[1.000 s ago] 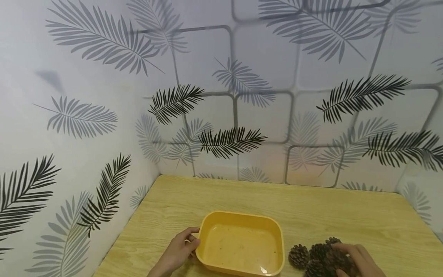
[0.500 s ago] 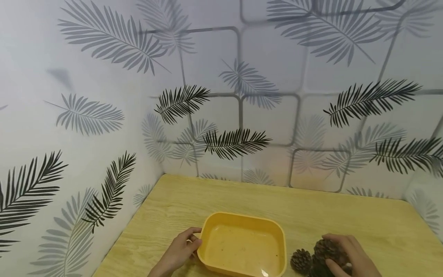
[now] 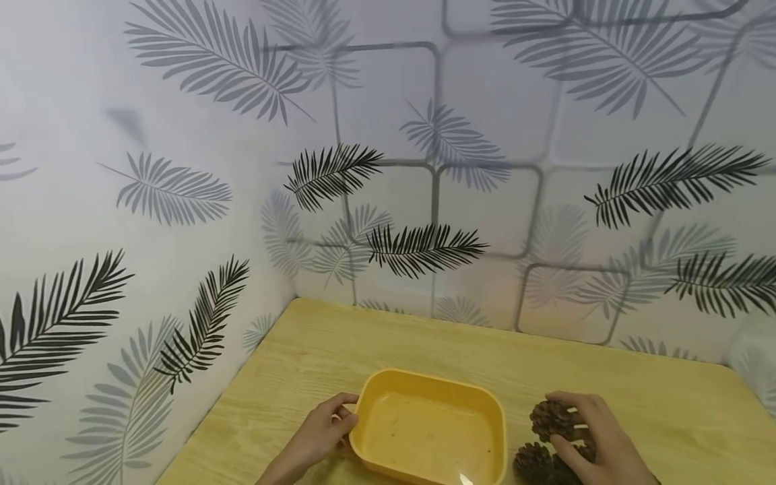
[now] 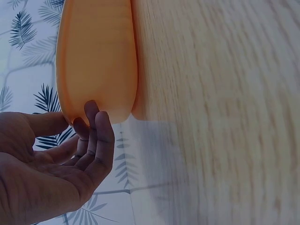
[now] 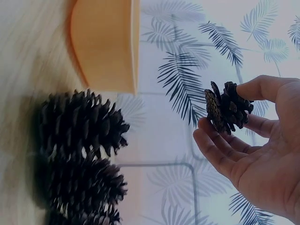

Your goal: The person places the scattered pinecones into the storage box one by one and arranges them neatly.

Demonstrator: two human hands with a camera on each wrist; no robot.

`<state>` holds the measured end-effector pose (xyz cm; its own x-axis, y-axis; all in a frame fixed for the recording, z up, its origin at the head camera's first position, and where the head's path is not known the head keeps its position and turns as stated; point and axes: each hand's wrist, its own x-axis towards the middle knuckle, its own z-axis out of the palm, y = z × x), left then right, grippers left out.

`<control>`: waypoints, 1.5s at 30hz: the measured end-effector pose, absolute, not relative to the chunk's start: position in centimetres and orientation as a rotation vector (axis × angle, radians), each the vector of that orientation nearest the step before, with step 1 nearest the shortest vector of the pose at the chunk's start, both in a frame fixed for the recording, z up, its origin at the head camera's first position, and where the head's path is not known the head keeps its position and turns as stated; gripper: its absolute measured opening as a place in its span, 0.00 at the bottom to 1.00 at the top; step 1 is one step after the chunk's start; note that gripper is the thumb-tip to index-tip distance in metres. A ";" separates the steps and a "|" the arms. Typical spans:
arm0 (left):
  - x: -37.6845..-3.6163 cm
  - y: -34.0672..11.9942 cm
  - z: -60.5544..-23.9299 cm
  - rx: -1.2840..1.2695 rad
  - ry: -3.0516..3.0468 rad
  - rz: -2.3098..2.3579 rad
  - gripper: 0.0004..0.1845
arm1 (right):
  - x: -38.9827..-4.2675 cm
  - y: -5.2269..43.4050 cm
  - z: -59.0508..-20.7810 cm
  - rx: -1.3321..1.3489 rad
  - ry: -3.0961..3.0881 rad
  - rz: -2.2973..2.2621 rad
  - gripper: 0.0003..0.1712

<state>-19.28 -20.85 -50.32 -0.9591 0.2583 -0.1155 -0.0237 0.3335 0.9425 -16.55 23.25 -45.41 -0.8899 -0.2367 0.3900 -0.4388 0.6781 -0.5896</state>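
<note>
Right hand point(image 3: 597, 438) pinched one pine cone point(image 3: 553, 419) between thumb and fingertips, lifted off the table point(image 3: 667, 411) at 3 o'clock of the yellow tub point(image 3: 432, 384); its long axis ran roughly level, tip direction unclear. Left hand point(image 3: 321, 434) curled on the tub's 9 o'clock rim; tub held no cones. More pine cones point(image 3: 533, 461) lay beside it.

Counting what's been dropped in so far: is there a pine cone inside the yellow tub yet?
No, the yellow tub shows only its bare bottom.
</note>
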 end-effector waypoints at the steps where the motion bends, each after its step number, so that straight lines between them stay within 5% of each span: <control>1: -19.2 -20.7 -50.1 0.201 2.357 1.668 0.24 | -16.6 23.1 -45.3 0.538 -2.619 1.028 0.29; 24: -19.4 -20.8 -49.7 0.229 2.382 1.615 0.24 | -18.2 18.5 -43.2 0.616 -2.609 1.427 0.24; 45: -19.1 -20.4 -49.6 0.197 2.398 1.619 0.23 | -21.9 12.7 -46.1 0.714 -2.678 1.603 0.24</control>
<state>-19.08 -20.42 -49.62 -0.9618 0.2444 -0.1232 -0.0229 0.3766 0.9261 -21.89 12.72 -46.15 -0.8987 -0.4031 0.1726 -0.3427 0.3999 -0.8501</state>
